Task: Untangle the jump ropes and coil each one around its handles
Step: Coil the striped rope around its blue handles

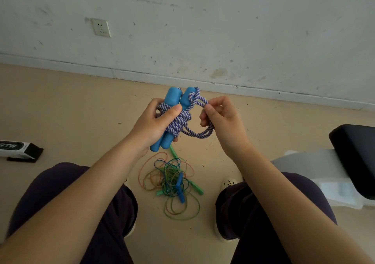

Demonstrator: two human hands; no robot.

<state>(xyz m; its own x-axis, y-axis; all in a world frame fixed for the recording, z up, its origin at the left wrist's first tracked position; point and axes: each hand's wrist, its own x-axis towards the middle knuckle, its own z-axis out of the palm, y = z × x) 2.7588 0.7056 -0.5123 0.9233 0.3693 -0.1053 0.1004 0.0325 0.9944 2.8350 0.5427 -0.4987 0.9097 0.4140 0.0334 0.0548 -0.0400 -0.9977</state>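
— What has each hand got?
— The left hand [157, 121] grips two blue handles [172, 109] side by side, thumb pressed on the purple-white rope [178, 122] wound round them. The right hand [220, 119] pinches a free loop of that rope just beside the bundle
— And the others?
— A tangle of thin coloured ropes [172, 182] with green and blue handles lies on the beige floor [81, 111] between the knees, well below the hands
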